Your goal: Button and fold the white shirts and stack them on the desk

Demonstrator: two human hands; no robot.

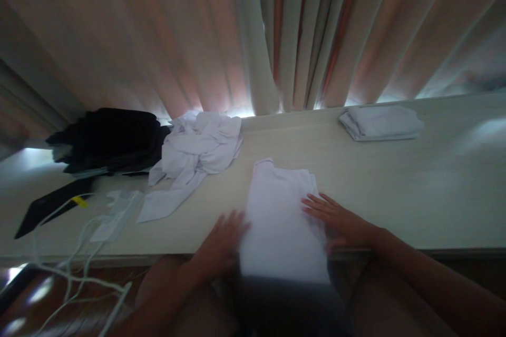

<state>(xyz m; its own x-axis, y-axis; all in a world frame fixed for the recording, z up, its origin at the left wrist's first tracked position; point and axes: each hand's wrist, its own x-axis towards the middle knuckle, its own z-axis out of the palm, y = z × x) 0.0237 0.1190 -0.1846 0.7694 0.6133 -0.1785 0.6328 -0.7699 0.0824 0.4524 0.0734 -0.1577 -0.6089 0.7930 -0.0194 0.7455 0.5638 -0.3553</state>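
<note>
White folded garment [281,221] lies on pale table [395,184], near edge, overhanging toward person; long axis runs away from body, collar end pointing at curtains [237,37]. Left hand [221,245] flat at its left edge, right hand [340,221] flat on its right side, fingers spread, gripping nothing. Best: press evenly, keep edges aligned. Crumpled white shirt [195,150] lies left; folded stack [381,122] far right.

Folded cloth [282,221] on table [395,184] between both hands, crumpled shirt [195,150] behind-left, folded stack [381,122] behind-right
</note>
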